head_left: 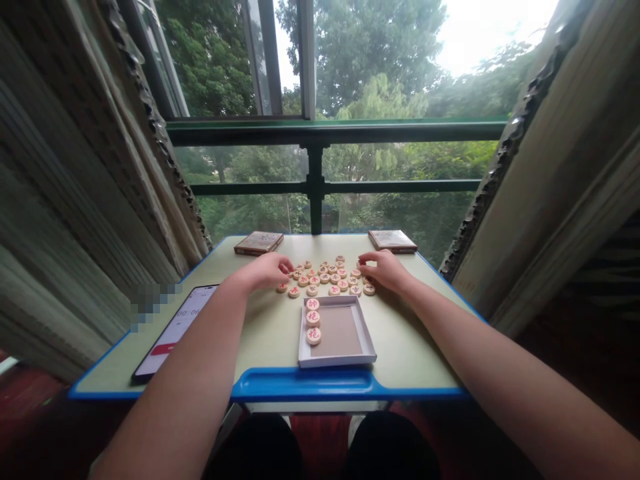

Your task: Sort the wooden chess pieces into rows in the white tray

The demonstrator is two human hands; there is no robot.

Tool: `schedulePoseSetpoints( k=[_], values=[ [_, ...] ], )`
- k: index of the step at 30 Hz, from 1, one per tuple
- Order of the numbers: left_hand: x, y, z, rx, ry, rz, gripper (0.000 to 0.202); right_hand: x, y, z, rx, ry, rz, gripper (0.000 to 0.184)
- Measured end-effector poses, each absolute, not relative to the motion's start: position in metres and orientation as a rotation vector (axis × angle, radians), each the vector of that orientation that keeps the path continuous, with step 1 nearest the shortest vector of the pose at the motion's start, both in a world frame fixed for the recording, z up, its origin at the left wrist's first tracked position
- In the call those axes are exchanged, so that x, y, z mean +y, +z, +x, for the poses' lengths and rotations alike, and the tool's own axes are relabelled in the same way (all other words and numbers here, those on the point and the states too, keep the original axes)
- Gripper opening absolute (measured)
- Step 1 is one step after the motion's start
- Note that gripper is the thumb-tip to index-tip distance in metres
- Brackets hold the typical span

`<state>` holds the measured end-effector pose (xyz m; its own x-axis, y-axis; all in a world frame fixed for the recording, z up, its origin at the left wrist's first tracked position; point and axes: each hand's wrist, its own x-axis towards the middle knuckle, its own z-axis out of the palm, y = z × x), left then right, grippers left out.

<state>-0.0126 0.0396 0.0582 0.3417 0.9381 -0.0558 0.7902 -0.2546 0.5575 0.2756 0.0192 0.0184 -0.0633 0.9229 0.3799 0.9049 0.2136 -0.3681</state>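
Several round wooden chess pieces (327, 276) with red and dark characters lie scattered on the pale green table (270, 333). My left hand (267, 271) rests at the left edge of the pile, fingers curled onto a piece. My right hand (383, 270) sits at the right edge, fingers bent and pinching among the pieces. Closer to me lies a shallow white box tray (345, 333) with three pieces (313, 319) lined up along its left wall.
A phone (173, 331) showing a timer lies at the table's left. Two flat brown boxes sit at the back, one on the left (259, 243) and one on the right (393, 241). A window railing and curtains close in the far side.
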Motion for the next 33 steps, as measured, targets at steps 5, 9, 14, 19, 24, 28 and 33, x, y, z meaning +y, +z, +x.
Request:
schedulePoseSetpoints(
  k=[5,9,14,19,24,28,33],
  values=[
    [0.039,0.052,0.003,1.449,0.603,2.280,0.020,0.017,0.020,0.270,-1.980,0.020,-1.610,0.018],
    [0.039,0.044,0.010,1.358,0.773,2.363,0.021,0.013,0.020,0.261,-1.954,0.149,-1.457,0.024],
    [0.040,0.039,0.017,1.281,0.832,2.360,0.024,0.007,0.023,0.254,-1.973,0.201,-1.302,0.025],
    [0.046,0.032,0.016,1.304,0.728,2.477,0.024,0.012,0.024,0.264,-2.021,0.050,-1.573,0.020],
    [0.047,0.026,0.015,1.227,0.594,2.541,0.025,0.019,0.022,0.273,-2.026,0.097,-1.748,0.022],
    [0.046,0.025,0.018,1.202,0.560,2.560,0.026,0.020,0.020,0.273,-2.006,0.178,-1.763,0.024],
    [0.047,0.022,0.022,1.208,0.541,2.561,0.027,0.022,0.016,0.274,-2.024,0.204,-1.714,0.026]
  ],
)
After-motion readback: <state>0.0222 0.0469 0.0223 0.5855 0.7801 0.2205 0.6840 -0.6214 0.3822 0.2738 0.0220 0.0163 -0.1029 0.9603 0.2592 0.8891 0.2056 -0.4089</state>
